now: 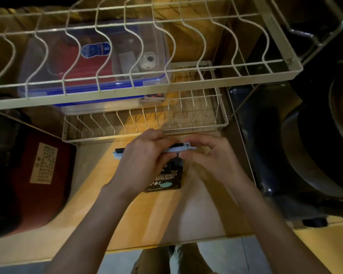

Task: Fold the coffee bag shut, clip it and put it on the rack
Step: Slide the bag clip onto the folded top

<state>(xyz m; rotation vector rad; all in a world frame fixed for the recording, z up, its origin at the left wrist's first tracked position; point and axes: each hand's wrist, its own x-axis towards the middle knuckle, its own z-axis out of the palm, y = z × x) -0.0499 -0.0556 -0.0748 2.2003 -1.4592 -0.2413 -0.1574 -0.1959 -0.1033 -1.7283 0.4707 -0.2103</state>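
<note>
A black coffee bag (166,179) with white print lies on the wooden counter, its top edge folded over. A long pale blue clip (180,149) runs across that folded top. My left hand (145,157) presses down on the clip and the bag's left half. My right hand (204,153) pinches the clip's right end between thumb and fingers. Most of the bag's upper part is hidden under both hands. The cream wire rack (145,123) stands just behind the hands, with its upper tier (147,84) nearer the camera.
A clear plastic box with blue clasps (99,62) sits behind the rack, holding a small white device. A dark red appliance (38,175) stands at the left. Dark pans and a black stove top (313,155) fill the right. The counter's front edge (166,246) lies near my body.
</note>
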